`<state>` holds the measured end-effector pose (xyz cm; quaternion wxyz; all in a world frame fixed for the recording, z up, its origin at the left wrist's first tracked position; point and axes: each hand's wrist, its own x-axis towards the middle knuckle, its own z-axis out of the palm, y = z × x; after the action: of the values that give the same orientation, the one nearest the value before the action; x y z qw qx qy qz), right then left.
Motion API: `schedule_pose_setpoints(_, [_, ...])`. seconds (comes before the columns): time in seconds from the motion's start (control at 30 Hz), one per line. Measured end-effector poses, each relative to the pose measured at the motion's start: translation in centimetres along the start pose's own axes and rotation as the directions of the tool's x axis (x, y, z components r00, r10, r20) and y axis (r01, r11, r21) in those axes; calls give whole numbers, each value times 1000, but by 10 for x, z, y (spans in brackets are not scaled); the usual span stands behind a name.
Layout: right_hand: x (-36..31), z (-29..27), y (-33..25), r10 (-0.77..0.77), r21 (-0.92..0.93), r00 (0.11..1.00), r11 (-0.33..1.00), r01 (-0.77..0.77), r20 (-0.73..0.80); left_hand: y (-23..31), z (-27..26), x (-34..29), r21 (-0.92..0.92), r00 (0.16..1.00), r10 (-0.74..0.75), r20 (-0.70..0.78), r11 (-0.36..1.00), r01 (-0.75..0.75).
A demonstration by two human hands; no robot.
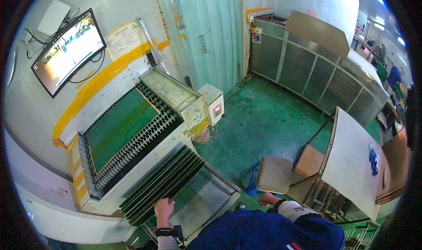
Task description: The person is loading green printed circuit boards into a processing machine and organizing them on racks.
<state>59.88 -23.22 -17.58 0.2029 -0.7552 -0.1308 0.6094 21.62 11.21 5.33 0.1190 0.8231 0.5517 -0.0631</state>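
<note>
Several thin green panels [162,182] stand on edge, side by side, in a rack [220,178] at the front left. My left hand [164,208] is at the near edge of the closest panel, fingers curled in; whether they grip that edge is hidden. Up on the roller conveyor machine [145,151] lies one large green panel [121,124], flat on the rollers. My right hand [267,199] hangs beside the stool [273,174], closed like a loose fist, with nothing visible in it.
A control box [212,104] juts from the machine's corner. At right, a pale board-topped table [349,157] carries blue-and-white gloves [373,159]. Long metal-sided equipment [303,65] lines the back. A monitor [70,52] hangs on the left wall. A person [394,76] stands far right.
</note>
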Motion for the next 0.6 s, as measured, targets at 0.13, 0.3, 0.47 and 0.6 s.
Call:
schedule_pose_setpoints(0.13, [20, -3, 17, 54, 45, 999, 998, -54, -1, 7, -6, 0, -11, 1000, -5, 24, 1000, 6])
schedule_pose_setpoints(0.3, [14, 0, 10, -7, -24, 1000, 1000, 6, -11, 1, -2, -1, 8, 999, -26, 27, 1000, 26])
schedule_pose_setpoints(0.47, [43, -10, 42, 57, 222, 992, 972, -80, 109, 6, -1, 5, 6, 1000, 13, 22, 1000, -13])
schedule_pose_setpoints(0.6, [11, 1, 9, 28, 5, 1000, 1000, -28, -12, 3, -4, -1, 10, 999, -20, 33, 1000, 20])
